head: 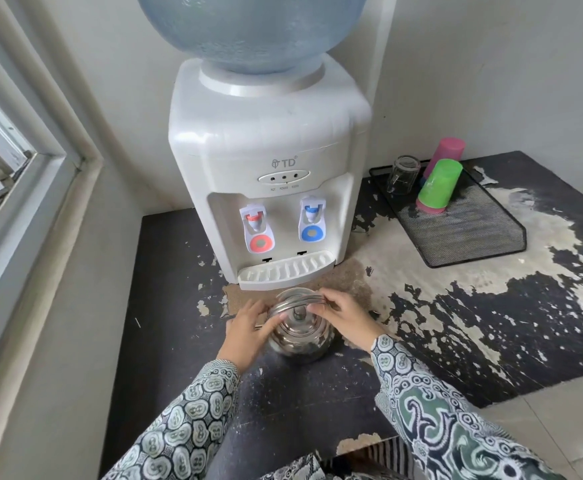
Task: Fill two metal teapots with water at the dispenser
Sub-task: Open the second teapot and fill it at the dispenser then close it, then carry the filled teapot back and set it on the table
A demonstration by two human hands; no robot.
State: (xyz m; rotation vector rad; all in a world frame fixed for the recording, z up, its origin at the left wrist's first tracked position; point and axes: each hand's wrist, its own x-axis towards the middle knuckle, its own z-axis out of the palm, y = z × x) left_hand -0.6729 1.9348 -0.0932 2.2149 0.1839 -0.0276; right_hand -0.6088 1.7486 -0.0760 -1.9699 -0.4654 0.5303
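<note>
A shiny metal teapot [300, 336] stands on the worn black table [179, 341], just in front of the white water dispenser [265, 161]. Its lid with a knob is on, and its wire handle arches over the top. My left hand [248, 329] rests against the pot's left side, fingers touching the lid's rim. My right hand [343, 315] pinches the handle at the pot's right. The dispenser has a red tap [256, 221] on the left, a blue tap [312, 214] on the right and a drip tray [284, 268] below. Only one teapot is in view.
A black mesh tray [473, 230] at the right holds an upturned glass [402, 174], a green cup [439, 185] and a pink cup [445, 155]. A window frame [23, 188] and wall close off the left. The table edge runs along the lower right.
</note>
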